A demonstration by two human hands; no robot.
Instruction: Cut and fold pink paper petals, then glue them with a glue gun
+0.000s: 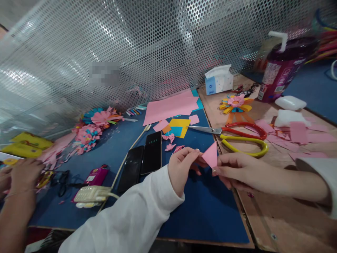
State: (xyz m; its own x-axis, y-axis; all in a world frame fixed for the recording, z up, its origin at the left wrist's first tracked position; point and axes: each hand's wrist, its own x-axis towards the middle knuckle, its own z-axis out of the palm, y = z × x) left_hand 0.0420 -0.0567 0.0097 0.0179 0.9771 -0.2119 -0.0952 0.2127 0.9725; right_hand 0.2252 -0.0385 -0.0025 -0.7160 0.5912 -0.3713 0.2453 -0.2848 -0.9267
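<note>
A small pink folded paper triangle [210,155] is pinched between both my hands above the blue mat [200,211]. My left hand [182,168], in a white sleeve, grips its left edge with closed fingers. My right hand [237,170] pinches its lower right corner. Just beyond lie red-and-yellow scissors [238,136] and small pink paper scraps [171,143].
Two dark phones [144,159] lie left of my hands beside a power strip [91,194]. Pink paper sheets [171,107], paper flowers [92,131], a finished flower [236,103], a tissue box [218,80] and a purple cup [280,70] stand farther back. Another person's hands [18,175] work at the far left.
</note>
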